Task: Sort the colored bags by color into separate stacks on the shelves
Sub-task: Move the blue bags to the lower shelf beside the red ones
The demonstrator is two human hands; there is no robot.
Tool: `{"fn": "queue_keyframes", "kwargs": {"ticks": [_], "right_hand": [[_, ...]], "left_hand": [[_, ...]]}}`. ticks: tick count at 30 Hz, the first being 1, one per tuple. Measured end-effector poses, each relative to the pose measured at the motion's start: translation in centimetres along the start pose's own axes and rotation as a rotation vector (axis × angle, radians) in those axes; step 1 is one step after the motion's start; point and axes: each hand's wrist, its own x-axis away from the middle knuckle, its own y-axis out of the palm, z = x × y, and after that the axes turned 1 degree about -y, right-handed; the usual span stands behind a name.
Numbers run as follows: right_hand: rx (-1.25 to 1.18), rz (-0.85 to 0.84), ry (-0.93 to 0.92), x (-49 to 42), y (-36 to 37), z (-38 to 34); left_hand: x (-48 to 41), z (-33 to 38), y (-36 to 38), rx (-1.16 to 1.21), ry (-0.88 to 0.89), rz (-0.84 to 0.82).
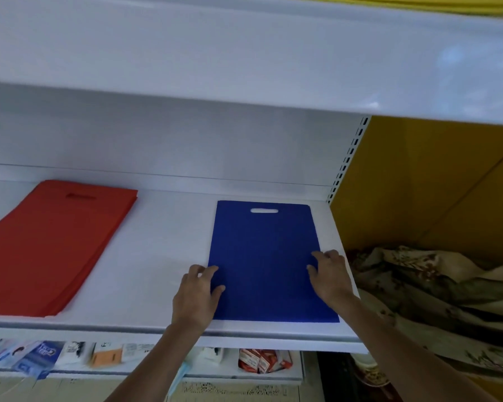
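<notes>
- The left hand lay on the left edge of the flat royal-blue non-woven bag with a die-cut handle slot. Its thumb was spread onto the fabric and its fingers were loosely bent at the border, curled round nothing.
- The right hand mirrored it on the bag's right edge, fingertips down on the cloth and loosely bent, gripping nothing.
- The blue bag lay flat near the right end of the white metal shelf, slot toward the back wall and bottom hem close to the front edge.
- The step looked like squaring the bag where the blue stack would start. Light, even pressure from both hands would probably keep the thin fabric from creasing, and the hem should sit parallel to the shelf's front edge.
- It was best kept back from the shelf's right end, where a bag could slip off toward the crumpled floral-patterned cloth.
- The stack of flat red bags sat well apart toward the left end, and that bare gap was worth keeping.
- A strip of yellow bags showed on the shelf above, and small boxed goods sat on the one below.
</notes>
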Motion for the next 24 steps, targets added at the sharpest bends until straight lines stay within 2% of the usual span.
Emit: {"fn": "queue_keyframes", "kwargs": {"ticks": [5,10,13,17,21,24], "right_hand": [[-0.096,0.127,-0.218,1.4,-1.0,-3.9],[-0.283,0.083,-0.421,3.9,-3.1,-15.0],[-0.408,-0.019,-0.574,7.3,-3.5,-26.1],[-0.414,-0.152,-0.835,13.5,-4.5,-42.0],[-0.437,-0.164,-0.994,19.8,-7.4,-56.1],[-0.486,-0.103,-1.086,23.6,-10.2,-64.8]], "left_hand": [[2.5,-2.0,-3.4,0.049,-0.028,0.091],[5.6,-7.7,-12.1,0.081,-0.074,0.213],[8.5,-12.9,-20.7,0.108,-0.168,0.342],[13.8,-20.2,-32.1,0.058,-0.26,0.48],[19.0,-26.9,-42.7,-0.012,-0.291,0.581],[22.1,-31.0,-50.4,-0.097,-0.308,0.659]]}}
